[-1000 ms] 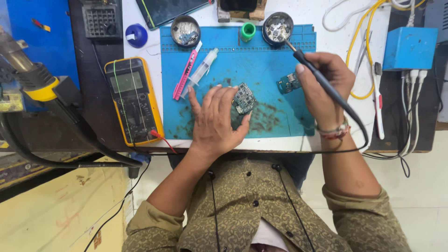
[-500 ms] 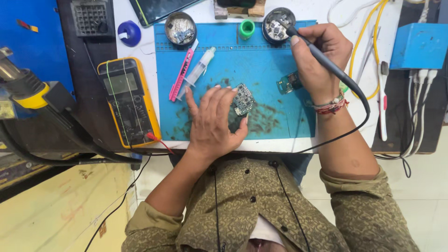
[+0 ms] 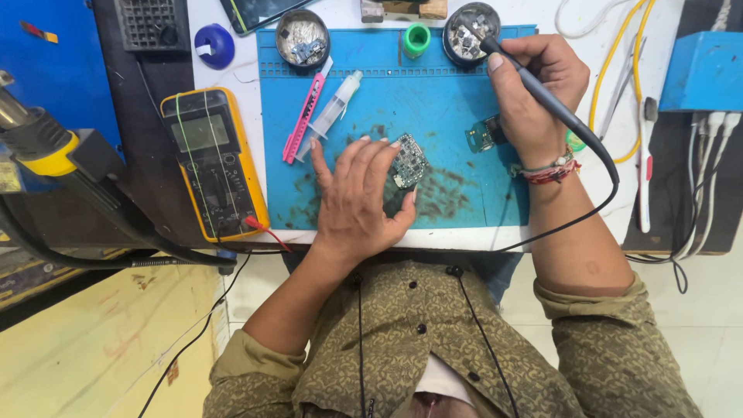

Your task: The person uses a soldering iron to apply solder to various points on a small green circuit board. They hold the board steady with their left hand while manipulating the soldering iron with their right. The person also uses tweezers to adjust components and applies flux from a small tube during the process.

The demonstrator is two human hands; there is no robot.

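Nearest the body, the left hand (image 3: 356, 203) lay spread flat on the blue mat (image 3: 449, 116), fingertips steadying the small circuit board (image 3: 409, 161) at its one o'clock. That hold looked light; a nudge could have let the board skid across the stained mat. The black cable (image 3: 576, 220) trailed off the near edge of the worktop (image 3: 240, 101) by the right forearm and might have snagged on the sleeve and jerked the tool.

Farther out, at two o'clock from the board, the right hand (image 3: 538, 93) was closed in a pen grip round the soldering iron (image 3: 534, 89), its tip at the dark round tin (image 3: 470, 31). A hot tip so near the knuckles and a second small board (image 3: 484, 135) risked a burn or a scorched part.

At ten o'clock lay a syringe (image 3: 334, 108) and a pink cutter (image 3: 304, 116); at nine o'clock, a yellow multimeter (image 3: 213, 159). Beyond stood a second tin (image 3: 302, 37) and a green ring (image 3: 416, 39). Far right: yellow cables (image 3: 607, 70) and a blue box (image 3: 708, 70). Below was pale floor.
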